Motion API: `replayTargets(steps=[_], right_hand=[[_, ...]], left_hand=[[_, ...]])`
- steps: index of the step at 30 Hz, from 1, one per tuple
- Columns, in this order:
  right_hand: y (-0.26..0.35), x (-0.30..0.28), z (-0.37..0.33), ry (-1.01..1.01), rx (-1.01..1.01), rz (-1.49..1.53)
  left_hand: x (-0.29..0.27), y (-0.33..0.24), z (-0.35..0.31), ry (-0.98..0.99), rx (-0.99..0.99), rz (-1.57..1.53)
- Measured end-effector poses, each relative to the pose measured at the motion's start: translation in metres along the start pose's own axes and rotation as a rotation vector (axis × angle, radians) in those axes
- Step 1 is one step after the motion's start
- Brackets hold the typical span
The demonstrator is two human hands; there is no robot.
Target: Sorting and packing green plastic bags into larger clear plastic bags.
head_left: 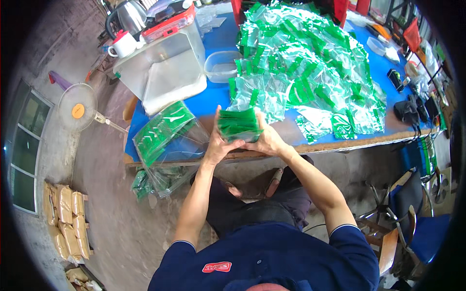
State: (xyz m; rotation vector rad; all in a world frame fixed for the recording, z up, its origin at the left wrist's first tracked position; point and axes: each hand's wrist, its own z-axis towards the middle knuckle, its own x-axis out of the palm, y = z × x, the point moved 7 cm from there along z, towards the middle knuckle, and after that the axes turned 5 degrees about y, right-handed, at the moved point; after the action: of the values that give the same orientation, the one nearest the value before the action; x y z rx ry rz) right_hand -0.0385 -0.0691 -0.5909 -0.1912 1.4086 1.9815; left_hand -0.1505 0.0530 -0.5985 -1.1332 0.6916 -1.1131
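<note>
Between my two hands is a thick stack of green-edged clear plastic bags [239,122], held just over the front edge of the blue-topped table. My left hand [218,143] wraps the stack's left side, and my right hand [267,138] closes on its right side, the thumbs meeting at the near face. To the left, a large clear plastic bag [170,138] with green-edged bags inside lies at the table edge and hangs partly over it. A big heap of loose green-and-clear bags [306,63] spreads across the table beyond my right hand.
A translucent storage bin [160,68] and a clear shallow tub [221,65] stand at the back left, with a white mug [124,45] and steel kettle [131,17] beyond. Black cables [412,110] lie at the right. A chair [412,213] stands lower right; a fan [77,107] stands left.
</note>
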Motion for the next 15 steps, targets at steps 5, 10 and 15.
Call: replayTargets(steps=[5, 10, 15], right_hand=[[0.007, -0.002, 0.008, -0.011, 0.067, -0.056], [0.002, 0.002, 0.005, 0.061, 0.077, -0.023], [0.004, 0.004, 0.015, 0.081, 0.007, -0.102]], left_hand=[[-0.002, -0.001, 0.000, 0.035, 0.022, 0.065], [0.003, -0.007, -0.009, 0.004, 0.157, 0.169], [-0.008, 0.016, -0.004, -0.037, 0.034, -0.002]])
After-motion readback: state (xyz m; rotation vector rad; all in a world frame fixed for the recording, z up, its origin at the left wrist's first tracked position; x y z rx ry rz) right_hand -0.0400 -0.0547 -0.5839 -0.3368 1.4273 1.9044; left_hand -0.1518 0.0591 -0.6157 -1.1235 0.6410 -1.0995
